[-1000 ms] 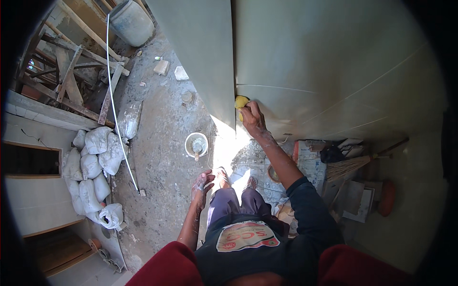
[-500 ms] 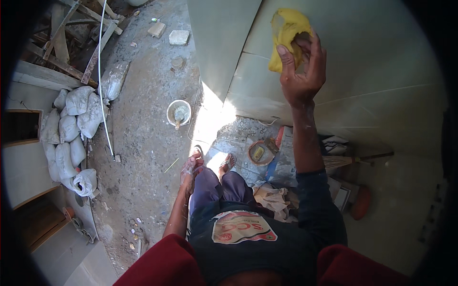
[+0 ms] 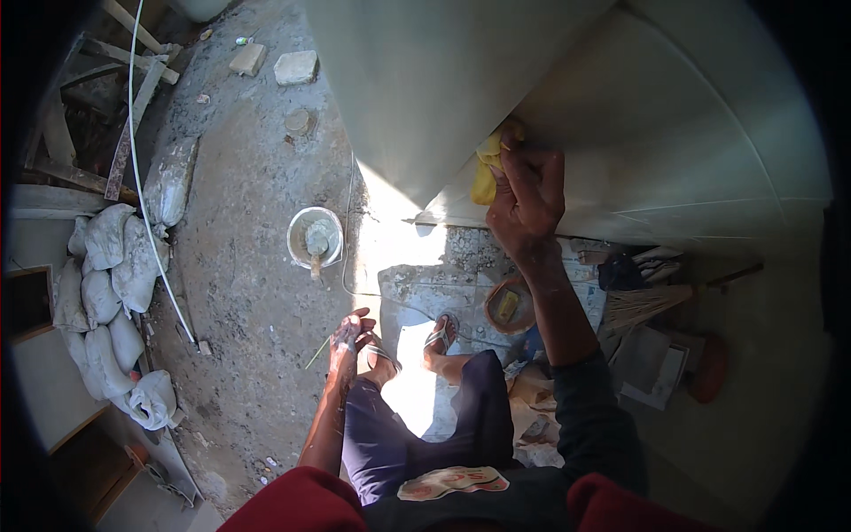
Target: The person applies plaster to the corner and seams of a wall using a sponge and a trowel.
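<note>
My right hand [image 3: 525,197] is closed on a yellow sponge or cloth [image 3: 487,168], pressing it at the inner edge where a greenish-grey upright panel [image 3: 417,80] meets the large-tiled wall [image 3: 674,151]. Its fingers partly hide the yellow piece. My left hand [image 3: 353,332], smeared with pale paste, hangs low above my sandalled feet, fingers loosely apart and holding nothing. Beyond it on the ground stands a white bucket [image 3: 300,229] with grey-white stuff and a stick inside.
Sandbags [image 3: 124,260], wooden scaffold pieces [image 3: 120,155] and a long white pipe [image 3: 142,204] line the left. Loose blocks [image 3: 295,67] lie farther up. At lower right are a round bowl with a yellow object [image 3: 523,301], a straw broom [image 3: 647,306] and scraps.
My right hand went up along the wall with the yellow piece, then came down and leftward into the edge by the panel. My left hand shifted slightly; the camera view also moved.
</note>
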`<state>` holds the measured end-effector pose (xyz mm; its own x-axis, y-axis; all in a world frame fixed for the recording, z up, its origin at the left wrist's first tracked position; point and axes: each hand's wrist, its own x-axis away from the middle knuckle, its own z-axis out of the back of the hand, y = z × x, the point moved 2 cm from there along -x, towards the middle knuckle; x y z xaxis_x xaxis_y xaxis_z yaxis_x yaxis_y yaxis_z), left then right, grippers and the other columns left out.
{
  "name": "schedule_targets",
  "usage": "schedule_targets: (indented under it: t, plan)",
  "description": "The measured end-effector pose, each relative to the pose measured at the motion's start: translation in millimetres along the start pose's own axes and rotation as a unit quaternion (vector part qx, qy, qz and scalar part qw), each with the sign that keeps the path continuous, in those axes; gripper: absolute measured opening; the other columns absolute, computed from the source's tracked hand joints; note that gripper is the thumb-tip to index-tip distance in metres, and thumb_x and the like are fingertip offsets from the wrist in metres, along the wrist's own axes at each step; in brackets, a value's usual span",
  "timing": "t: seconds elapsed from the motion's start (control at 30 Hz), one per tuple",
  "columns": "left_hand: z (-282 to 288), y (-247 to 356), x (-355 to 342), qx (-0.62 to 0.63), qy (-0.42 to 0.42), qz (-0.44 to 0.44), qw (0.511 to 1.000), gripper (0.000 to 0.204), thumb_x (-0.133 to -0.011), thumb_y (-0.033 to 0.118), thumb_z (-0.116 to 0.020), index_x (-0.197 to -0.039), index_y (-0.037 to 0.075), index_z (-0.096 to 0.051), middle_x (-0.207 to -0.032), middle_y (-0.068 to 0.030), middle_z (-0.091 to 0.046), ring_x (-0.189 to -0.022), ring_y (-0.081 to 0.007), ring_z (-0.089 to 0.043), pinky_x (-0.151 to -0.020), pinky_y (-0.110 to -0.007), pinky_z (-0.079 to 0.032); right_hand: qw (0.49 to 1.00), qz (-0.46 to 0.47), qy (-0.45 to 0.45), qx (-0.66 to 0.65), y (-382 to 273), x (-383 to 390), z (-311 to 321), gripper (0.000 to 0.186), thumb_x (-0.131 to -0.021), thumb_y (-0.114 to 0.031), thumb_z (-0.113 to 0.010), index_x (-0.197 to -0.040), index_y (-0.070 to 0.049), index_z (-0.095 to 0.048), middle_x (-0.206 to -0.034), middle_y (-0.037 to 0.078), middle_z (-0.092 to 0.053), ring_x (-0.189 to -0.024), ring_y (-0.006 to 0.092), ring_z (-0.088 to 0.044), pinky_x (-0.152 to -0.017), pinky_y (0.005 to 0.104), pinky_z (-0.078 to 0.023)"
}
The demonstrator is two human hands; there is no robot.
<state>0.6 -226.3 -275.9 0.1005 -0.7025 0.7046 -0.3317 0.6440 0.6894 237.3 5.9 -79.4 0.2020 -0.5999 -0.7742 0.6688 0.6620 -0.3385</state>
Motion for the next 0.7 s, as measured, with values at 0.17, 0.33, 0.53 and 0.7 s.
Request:
schedule_targets:
  t: [0.17, 0.33, 0.53, 0.7]
  plan:
    - [24, -54, -86, -0.007, -0.002, -0.004, 1.0, 0.055, -0.096, 0.048, -0.056, -0.129, 0.005, -0.056, -0.106, -0.0072, -0.065, -0.102, -0.017, -0.06, -0.092, -0.034, -0.047, 1.0, -0.003, -0.004, -0.015, 34, 66, -41, 0.038, -0.082, 0.015, -0.065, -0.118, 0.002, -0.066, -0.096, 0.012, -0.053, -0.081, 0.0206, -0.06, -0.068, 0.0301, -0.053]
    - [32, -103, -171, -0.019, -0.046, -0.007, 0.999, 0.052, -0.097, 0.049, -0.056, -0.127, 0.007, -0.057, -0.104, -0.0064, -0.066, -0.1, -0.0168, -0.061, -0.088, -0.034, -0.049, 1.0, 0.002, -0.009, -0.022, 66, 127, -85, 0.074, -0.06, 0.014, -0.065, -0.13, -0.009, -0.062, -0.095, 0.012, -0.05, -0.081, 0.0248, -0.062, -0.062, 0.0344, -0.056]
    - [33, -134, -261, -0.05, -0.11, -0.041, 0.992, 0.047, -0.099, 0.043, -0.053, -0.129, 0.007, -0.055, -0.105, -0.0079, -0.067, -0.099, -0.0172, -0.063, -0.087, -0.033, -0.051, 0.998, 0.051, -0.006, 0.044, 98, 198, -136, 0.073, -0.062, 0.01, -0.066, -0.133, -0.01, -0.061, -0.088, 0.01, -0.047, -0.077, 0.0254, -0.055, -0.059, 0.036, -0.051]
    - [9, -96, -269, -0.003, -0.166, -0.192, 0.967, 0.057, -0.095, 0.045, -0.059, -0.131, 0.002, -0.05, -0.103, -0.0102, -0.067, -0.096, -0.0198, -0.066, -0.084, -0.032, -0.053, 0.998, 0.047, -0.034, 0.035, 126, 253, -163, 0.063, -0.069, 0.01, -0.062, -0.13, -0.006, -0.062, -0.085, 0.01, -0.046, -0.074, 0.026, -0.054, -0.059, 0.0376, -0.05]
